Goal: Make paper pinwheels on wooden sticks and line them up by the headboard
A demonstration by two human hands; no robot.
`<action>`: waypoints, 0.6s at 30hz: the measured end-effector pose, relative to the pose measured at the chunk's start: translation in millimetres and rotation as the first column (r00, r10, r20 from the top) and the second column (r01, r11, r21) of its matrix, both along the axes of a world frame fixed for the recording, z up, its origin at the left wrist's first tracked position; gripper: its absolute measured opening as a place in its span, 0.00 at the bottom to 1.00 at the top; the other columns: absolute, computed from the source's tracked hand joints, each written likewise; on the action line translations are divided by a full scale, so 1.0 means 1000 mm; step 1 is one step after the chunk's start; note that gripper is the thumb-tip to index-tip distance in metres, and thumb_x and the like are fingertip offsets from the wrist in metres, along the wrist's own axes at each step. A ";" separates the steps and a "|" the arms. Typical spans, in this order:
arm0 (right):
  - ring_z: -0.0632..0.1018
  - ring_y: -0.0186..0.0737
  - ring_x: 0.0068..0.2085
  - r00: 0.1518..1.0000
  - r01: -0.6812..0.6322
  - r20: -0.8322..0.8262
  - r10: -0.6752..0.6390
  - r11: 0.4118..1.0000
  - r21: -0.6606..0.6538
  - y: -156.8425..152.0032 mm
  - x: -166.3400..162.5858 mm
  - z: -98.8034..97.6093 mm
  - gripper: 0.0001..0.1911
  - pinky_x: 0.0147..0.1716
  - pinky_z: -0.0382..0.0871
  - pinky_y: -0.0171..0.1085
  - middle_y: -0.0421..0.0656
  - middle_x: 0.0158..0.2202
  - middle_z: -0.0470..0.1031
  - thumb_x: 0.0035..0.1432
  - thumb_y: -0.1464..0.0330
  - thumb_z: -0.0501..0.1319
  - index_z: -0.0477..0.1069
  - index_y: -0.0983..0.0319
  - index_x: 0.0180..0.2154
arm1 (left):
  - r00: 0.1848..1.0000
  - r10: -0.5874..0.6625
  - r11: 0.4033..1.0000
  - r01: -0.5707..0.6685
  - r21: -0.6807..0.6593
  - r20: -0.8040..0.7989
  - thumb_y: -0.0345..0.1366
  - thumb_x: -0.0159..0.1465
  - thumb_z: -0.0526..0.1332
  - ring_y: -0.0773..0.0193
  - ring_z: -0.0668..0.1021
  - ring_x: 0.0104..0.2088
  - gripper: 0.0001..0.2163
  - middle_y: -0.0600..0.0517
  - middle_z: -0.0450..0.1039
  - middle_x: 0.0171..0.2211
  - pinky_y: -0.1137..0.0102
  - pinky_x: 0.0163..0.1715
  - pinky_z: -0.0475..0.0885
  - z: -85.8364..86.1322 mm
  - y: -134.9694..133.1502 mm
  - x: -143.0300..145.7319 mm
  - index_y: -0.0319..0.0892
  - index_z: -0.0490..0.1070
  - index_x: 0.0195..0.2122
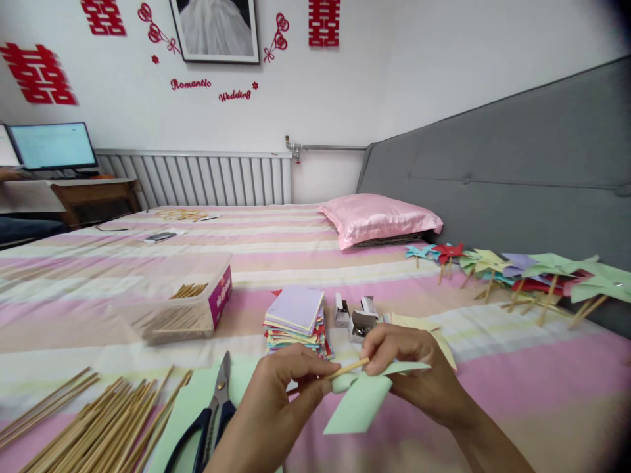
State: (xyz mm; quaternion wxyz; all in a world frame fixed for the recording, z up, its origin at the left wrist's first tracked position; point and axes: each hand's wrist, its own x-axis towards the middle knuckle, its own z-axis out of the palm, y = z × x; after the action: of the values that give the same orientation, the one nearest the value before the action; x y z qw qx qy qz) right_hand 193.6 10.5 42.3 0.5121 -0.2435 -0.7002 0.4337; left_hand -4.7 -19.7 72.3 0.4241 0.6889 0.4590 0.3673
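Between my two hands is a pale green paper pinwheel [362, 404], its blades bent outward and one hanging toward me. My left hand [290, 387] pinches a thin wooden stick [349, 369] between thumb and fingers. The stick's tip meets the pinwheel near its centre. My right hand [411, 368] grips the pinwheel there, thumb and forefinger at the stick's end; whether a pin is between them is hidden. Dark-handled scissors [217, 401] lie on green paper [190, 410] just left of my left hand.
Loose sticks [106, 424] lie at the front left, behind them a clear plastic box [172, 315] of sticks. A stack of coloured paper squares [296, 315] and small boxes of pins [362, 325] sit beyond my hands. Finished pinwheels [537, 269] line the right, near the grey headboard [493, 151].
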 end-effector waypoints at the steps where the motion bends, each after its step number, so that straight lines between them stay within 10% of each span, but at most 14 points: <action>1: 0.73 0.33 0.27 1.000 0.002 0.008 -0.003 1.000 0.010 0.000 0.000 0.000 0.08 0.23 0.67 0.30 0.41 0.29 0.72 0.44 0.78 0.65 0.76 0.59 0.26 | 1.000 0.002 1.000 -0.002 -0.004 -0.004 0.31 0.57 0.59 0.64 0.74 0.33 0.10 0.48 0.74 0.33 0.72 0.34 0.67 0.000 0.000 0.000 0.45 0.77 0.37; 18: 0.73 0.34 0.27 0.999 0.037 -0.004 -0.037 0.999 -0.006 0.001 0.000 -0.003 0.05 0.25 0.67 0.32 0.42 0.29 0.73 0.46 0.75 0.65 0.73 0.61 0.24 | 1.000 0.005 1.000 -0.005 0.001 0.000 0.31 0.56 0.59 0.63 0.74 0.33 0.09 0.48 0.73 0.31 0.71 0.33 0.68 -0.003 0.001 0.001 0.45 0.78 0.35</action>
State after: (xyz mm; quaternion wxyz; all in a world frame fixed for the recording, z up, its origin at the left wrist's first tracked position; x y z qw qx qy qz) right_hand 193.7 11.3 39.4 0.5207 -0.2568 -0.6934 0.4267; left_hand -3.3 -19.0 69.7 0.4227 0.6879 0.4607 0.3686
